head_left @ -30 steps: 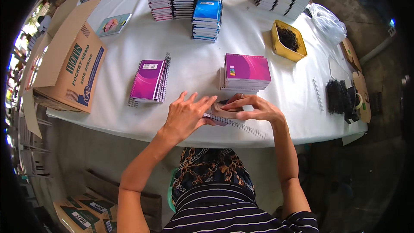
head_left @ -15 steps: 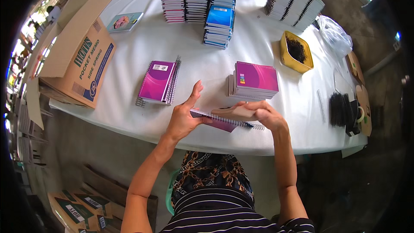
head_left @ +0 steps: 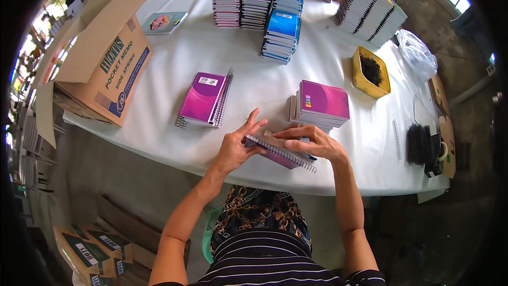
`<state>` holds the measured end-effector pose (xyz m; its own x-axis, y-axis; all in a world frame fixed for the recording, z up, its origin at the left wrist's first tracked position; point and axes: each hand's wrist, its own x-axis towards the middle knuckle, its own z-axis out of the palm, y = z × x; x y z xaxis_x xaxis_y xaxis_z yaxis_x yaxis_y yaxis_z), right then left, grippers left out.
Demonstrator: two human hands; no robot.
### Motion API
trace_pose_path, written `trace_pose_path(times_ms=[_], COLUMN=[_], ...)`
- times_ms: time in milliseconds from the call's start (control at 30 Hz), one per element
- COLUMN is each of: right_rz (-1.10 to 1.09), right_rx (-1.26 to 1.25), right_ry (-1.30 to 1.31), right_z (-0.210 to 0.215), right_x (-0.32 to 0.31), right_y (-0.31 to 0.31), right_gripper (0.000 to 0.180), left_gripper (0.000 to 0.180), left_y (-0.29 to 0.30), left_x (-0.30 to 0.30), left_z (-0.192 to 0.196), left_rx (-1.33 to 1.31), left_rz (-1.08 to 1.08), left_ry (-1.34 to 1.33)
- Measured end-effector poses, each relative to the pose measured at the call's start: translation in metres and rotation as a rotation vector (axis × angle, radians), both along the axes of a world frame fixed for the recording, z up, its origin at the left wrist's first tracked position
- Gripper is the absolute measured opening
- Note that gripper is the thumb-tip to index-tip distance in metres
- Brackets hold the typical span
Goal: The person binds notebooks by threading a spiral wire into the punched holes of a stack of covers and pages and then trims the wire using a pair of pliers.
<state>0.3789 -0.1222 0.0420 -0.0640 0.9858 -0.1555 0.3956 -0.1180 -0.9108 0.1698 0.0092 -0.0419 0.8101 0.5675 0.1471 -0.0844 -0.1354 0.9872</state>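
At the near edge of the table I hold a small purple notebook [head_left: 279,157] tilted, with its coil edge upward. A metal spiral coil [head_left: 288,155] runs along that edge, and its loose end sticks out past the right corner. My left hand [head_left: 237,144] grips the notebook's left end between thumb and fingers. Bent over the top by the coil is my right hand [head_left: 313,142], its fingers close together. A thin dark-blue pointed thing [head_left: 308,155] shows beneath the right hand; its kind and what the fingertips pinch are hidden.
Left of me lie purple notebooks [head_left: 200,95] with loose coils; ahead right stands a purple notebook stack [head_left: 323,105]. A yellow tub [head_left: 377,91] holds black wiry pieces. Black coils [head_left: 418,142] lie far right. An open cardboard box [head_left: 114,77] stands left, blue notebooks [head_left: 281,29] behind.
My right hand has shifted toward the left hand along the coil, its fingers now bent over the notebook. The notebook and coil slope down more to the right. The whole view has shifted slightly.
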Motion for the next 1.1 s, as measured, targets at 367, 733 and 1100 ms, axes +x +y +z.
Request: trace_pose_path(times_ms=[367,733,1100], right_rz=[-0.176,-0.561,-0.464], right_rx=[0.167,0.407,0.312], right_ry=[-0.061,-0.678,-0.974], right_z=[0.032,-0.040,-0.076], right_x=[0.015,-0.023,-0.053], right_y=[-0.066,-0.077,-0.051], right_gripper=[0.061,0.027,0.046], left_gripper=[0.079,0.053,0.062], left_y=[0.025,0.012,-0.025], left_x=[-0.010,-0.013,-0.015], left_z=[-0.002,0.005,-0.001], left_rx=[-0.064,-0.301,0.968], left_rz=[-0.332,-0.290,0.312], left_ry=[-0.008,-0.083,0.294])
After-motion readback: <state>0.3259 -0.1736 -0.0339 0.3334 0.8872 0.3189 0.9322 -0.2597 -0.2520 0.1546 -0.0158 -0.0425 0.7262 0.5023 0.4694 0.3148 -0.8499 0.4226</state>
